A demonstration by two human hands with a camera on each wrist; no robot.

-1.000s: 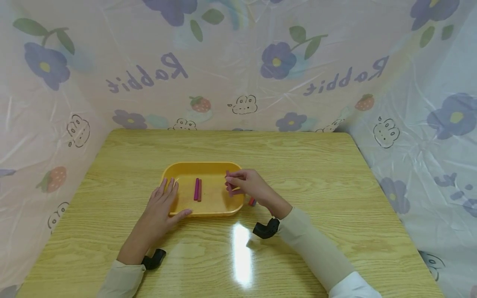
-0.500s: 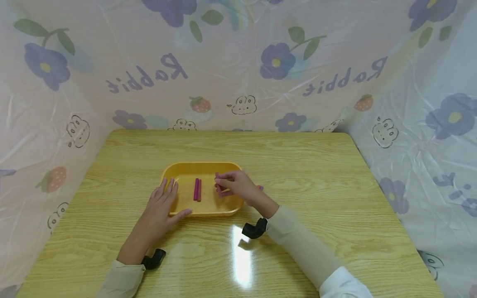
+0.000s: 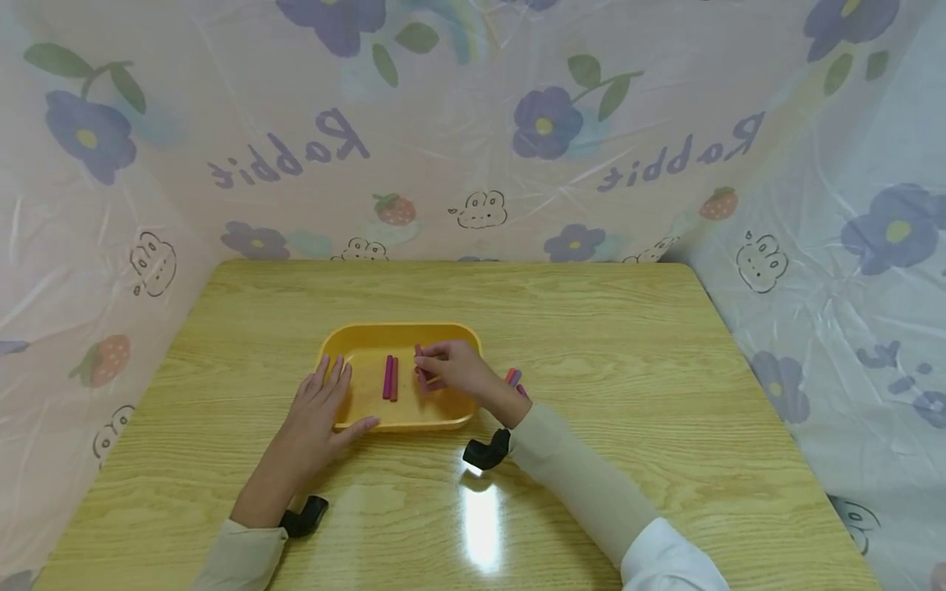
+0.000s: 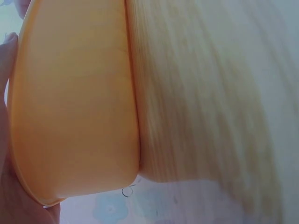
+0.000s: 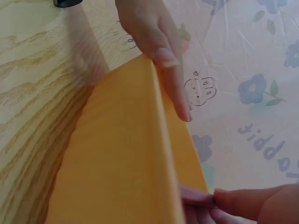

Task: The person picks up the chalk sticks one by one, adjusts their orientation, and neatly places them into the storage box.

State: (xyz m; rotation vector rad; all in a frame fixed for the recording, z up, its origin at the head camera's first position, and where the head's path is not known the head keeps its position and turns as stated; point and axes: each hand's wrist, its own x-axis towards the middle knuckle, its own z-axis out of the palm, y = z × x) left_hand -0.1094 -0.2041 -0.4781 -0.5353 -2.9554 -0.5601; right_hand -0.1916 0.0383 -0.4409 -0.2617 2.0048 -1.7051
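My left hand (image 3: 316, 402) rests across the left end of a yellow-orange tray (image 3: 402, 426), fingers reaching over the rim and thumb lying along the front edge. Inside the tray, my right hand (image 3: 456, 368) pinches a slim dull-pink stick (image 3: 420, 369) between thumb and fingertips, over the right half. A similar pink strip (image 3: 436, 385) shows just below those fingers. To the left of them, a purple stick (image 3: 388, 377) and a reddish stick (image 3: 395, 379) lie side by side on the tray floor. In the right wrist view, the tray wall hides part of the held stick (image 5: 196, 196).
Several red and purple sticks (image 3: 515, 377) lie on the wood-grain table (image 3: 628, 427) just right of the tray, partly behind my right wrist. Black wrist mounts (image 3: 488, 450) sit under both wrists. A printed curtain (image 3: 443, 123) encloses the table's back and sides.
My right hand has moved left within the tray, carrying the pink stick closer to the two lying sticks. The sticks outside are more visible now. My left hand stays put.
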